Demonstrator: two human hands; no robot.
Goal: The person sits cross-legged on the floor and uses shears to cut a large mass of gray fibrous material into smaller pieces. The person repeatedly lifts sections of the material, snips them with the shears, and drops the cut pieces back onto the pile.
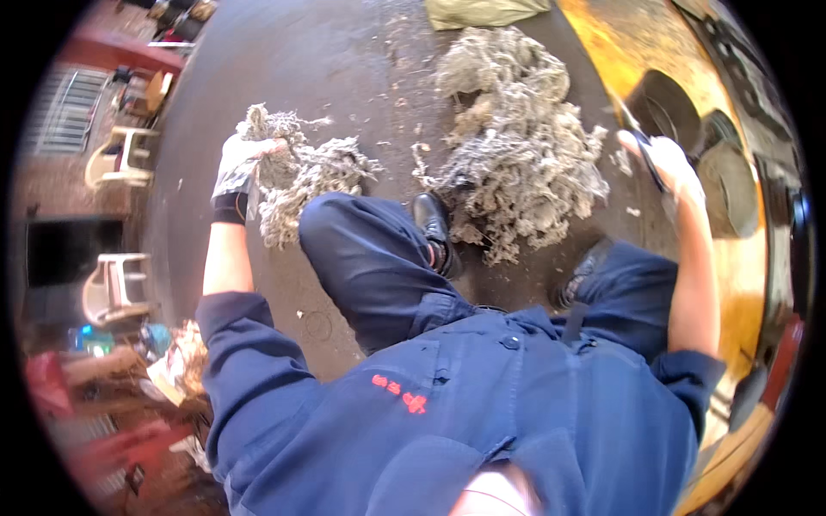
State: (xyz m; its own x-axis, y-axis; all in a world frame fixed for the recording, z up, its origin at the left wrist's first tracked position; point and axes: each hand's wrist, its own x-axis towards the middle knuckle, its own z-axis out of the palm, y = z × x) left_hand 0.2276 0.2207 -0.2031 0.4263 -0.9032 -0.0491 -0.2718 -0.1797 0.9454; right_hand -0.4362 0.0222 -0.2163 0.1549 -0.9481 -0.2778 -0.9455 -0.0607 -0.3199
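Note:
My left hand (pixel 238 162), in a pale thin covering with a dark band at the wrist, is closed on a wad of grey fibre waste (pixel 277 168). The wad hangs beside my left knee, its lower part spread toward the floor. Off to the right, my right hand (pixel 675 168) is closed around scissors (pixel 647 157) with dark handles; a thin blade seems to point away from me, slightly blurred. Between my hands and farther ahead lies a large heap of tangled grey fibre waste (pixel 525 155), next to my feet.
I am low over a dark floor (pixel 284 60) with scattered fluff. A greenish sack (pixel 486 12) lies beyond the heap. Dark round containers (pixel 730 189) stand to the right on a yellow surface (pixel 742 279). White plastic chairs (pixel 120 288) and clutter line the left side.

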